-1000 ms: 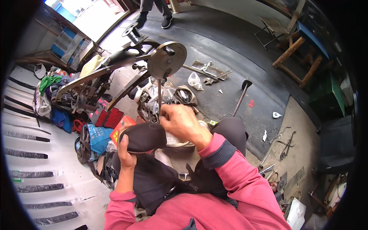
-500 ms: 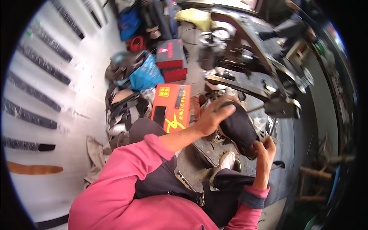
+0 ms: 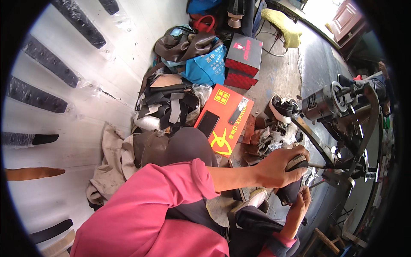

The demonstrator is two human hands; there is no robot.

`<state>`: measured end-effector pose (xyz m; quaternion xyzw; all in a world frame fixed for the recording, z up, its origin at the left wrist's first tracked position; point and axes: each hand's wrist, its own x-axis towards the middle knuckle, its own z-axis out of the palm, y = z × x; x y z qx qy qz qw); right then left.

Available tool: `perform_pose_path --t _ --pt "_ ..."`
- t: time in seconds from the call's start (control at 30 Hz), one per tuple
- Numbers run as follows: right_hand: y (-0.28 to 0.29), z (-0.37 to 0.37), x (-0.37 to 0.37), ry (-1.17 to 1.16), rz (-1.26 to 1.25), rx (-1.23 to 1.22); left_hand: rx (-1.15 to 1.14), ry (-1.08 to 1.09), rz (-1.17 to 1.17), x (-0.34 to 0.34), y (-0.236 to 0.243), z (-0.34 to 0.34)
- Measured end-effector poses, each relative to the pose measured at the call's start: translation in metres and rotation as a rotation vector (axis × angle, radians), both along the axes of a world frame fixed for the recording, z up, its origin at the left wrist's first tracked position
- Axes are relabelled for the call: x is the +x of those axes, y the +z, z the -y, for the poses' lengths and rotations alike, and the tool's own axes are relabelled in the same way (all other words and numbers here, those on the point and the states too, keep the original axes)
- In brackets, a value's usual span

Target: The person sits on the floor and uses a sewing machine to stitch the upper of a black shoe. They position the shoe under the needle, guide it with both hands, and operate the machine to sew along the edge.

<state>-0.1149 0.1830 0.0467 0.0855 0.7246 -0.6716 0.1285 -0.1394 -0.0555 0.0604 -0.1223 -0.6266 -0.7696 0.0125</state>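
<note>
My left hand (image 3: pixel 274 168) is wrapped round the upper end of a black shoe (image 3: pixel 289 192); a pale sole edge shows by my thumb. At the shoe's lower end the fingers of my right hand (image 3: pixel 301 203) are pinched against it. The shoe is tilted, held above the floor beside a dark metal machine (image 3: pixel 357 145). Part of the shoe is hidden behind my left hand. Whether my right fingers also hold some small thing, I cannot make out.
Left of my hands lies an orange-red shoebox (image 3: pixel 239 128) with a black phone (image 3: pixel 207 124) on it. Beyond stand black-and-red boxes (image 3: pixel 244 53), a blue bag (image 3: pixel 207 66) and a pile of scraps (image 3: pixel 171 100). A black-and-white sneaker (image 3: pixel 280 109) sits near the machine's motor (image 3: pixel 317 104).
The view has swung, so the surroundings sit differently in it. Both hands still hold the black shoe, now turned with its sole edge showing, and my left hand covers more of it.
</note>
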Motion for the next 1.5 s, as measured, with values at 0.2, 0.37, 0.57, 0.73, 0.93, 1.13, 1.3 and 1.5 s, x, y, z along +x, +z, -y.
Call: perform_pose_path --t 0.2,0.37,0.57,0.73,0.93,1.13,1.3,1.5 --pt "-0.022 -0.006 0.015 -0.003 -0.379 0.122 0.027 0.077 0.008 -0.005 0.006 0.001" --pt "-0.028 -0.016 0.02 0.156 -0.592 0.417 -0.017 0.087 -0.018 -0.005 0.012 -0.004" --pt "-0.042 -0.011 0.017 0.115 -0.66 0.549 -0.06 0.135 -0.054 -0.004 0.002 -0.012" --pt "-0.045 -0.033 0.019 -0.088 -0.013 -0.589 -0.032 0.144 -0.116 -0.01 -0.007 -0.026" --pt "-0.035 -0.049 0.03 -0.263 0.051 -0.552 -0.029 0.006 0.025 -0.014 -0.009 -0.029" --pt "-0.034 -0.04 0.023 0.018 -0.337 0.124 0.021 0.051 0.047 -0.019 -0.008 -0.028" --pt "-0.025 -0.03 0.034 0.159 -0.136 0.137 -0.027 0.059 0.019 -0.02 -0.007 -0.022" --pt "-0.014 -0.019 0.043 0.268 -0.049 0.063 -0.071 0.034 -0.001 -0.015 -0.005 -0.019"
